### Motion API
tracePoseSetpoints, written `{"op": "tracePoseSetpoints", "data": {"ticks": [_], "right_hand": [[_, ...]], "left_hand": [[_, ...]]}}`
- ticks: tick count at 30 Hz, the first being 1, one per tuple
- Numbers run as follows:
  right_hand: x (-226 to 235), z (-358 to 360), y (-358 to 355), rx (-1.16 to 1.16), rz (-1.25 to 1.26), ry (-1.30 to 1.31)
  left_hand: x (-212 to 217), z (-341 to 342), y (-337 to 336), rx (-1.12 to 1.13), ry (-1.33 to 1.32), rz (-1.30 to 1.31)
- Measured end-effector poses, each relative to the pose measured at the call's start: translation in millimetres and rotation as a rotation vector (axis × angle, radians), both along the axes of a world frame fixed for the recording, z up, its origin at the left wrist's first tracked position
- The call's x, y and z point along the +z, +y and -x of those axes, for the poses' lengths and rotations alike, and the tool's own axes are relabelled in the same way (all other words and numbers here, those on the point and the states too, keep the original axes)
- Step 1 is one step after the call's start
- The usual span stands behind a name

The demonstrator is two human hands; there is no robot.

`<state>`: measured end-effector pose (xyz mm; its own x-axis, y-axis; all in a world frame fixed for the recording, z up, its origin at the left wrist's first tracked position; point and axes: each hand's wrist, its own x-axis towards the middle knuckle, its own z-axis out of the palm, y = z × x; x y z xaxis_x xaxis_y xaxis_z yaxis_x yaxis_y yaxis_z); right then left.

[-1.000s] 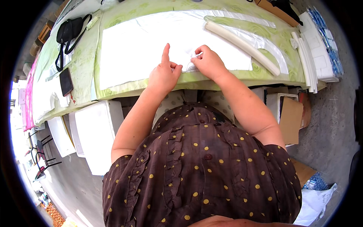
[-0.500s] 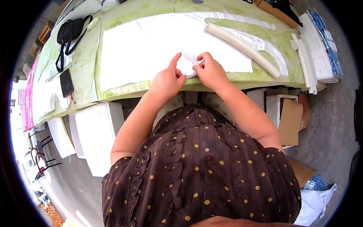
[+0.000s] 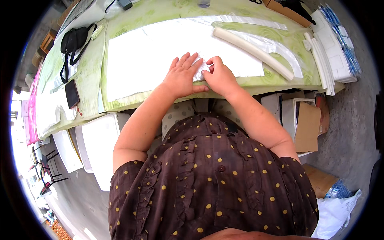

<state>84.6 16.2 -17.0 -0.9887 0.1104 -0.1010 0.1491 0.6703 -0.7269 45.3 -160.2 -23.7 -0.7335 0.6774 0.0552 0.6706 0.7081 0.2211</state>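
Note:
My left hand (image 3: 182,78) lies flat on a broad white sheet (image 3: 138,60), its fingers stretched out and the thumb pointing right. Beside its fingertips is a small crumpled piece of thin whitish plastic film (image 3: 201,66), partly under the fingers. My right hand (image 3: 221,79) is closed in a pinch on the right edge of this film. Both hands work close together near the front edge of the table, which has a green patterned cover (image 3: 124,105).
A long cream roll (image 3: 253,53) lies slanted over clear film strips at the right. More white tubes (image 3: 320,64) rest at the table's right end. A black bag (image 3: 75,40) and a phone (image 3: 72,94) are on the left. White boxes (image 3: 102,148) stand below.
My left hand has gone from a pointing pose with curled fingers to lying flat with fingers spread by the film. My right hand keeps its pinch.

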Motion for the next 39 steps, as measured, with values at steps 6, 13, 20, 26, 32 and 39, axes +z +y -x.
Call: {"op": "tracePoseSetpoints", "data": {"ticks": [6, 13, 20, 26, 32, 39], "right_hand": [[-17, -27, 11, 0.091, 0.210, 0.126], [5, -94, 29, 0.318, 0.329, 0.053], [-14, -45, 51, 0.587, -0.209, 0.594], [-21, -25, 44, 0.527, -0.226, 0.588], [-21, -22, 38, 0.383, -0.269, 0.585], [-29, -23, 27, 0.240, -0.343, 0.580]], "left_hand": [[0, -15, -6, -0.060, 0.008, -0.036], [-9, -49, -22, -0.116, 0.005, -0.175], [-10, -48, -19, -0.066, -0.019, -0.301], [-11, -42, -18, 0.056, -0.114, -0.498], [-19, -40, -13, 0.182, 0.100, -0.463], [-16, -39, -7, 0.252, 0.110, -0.409]]}}
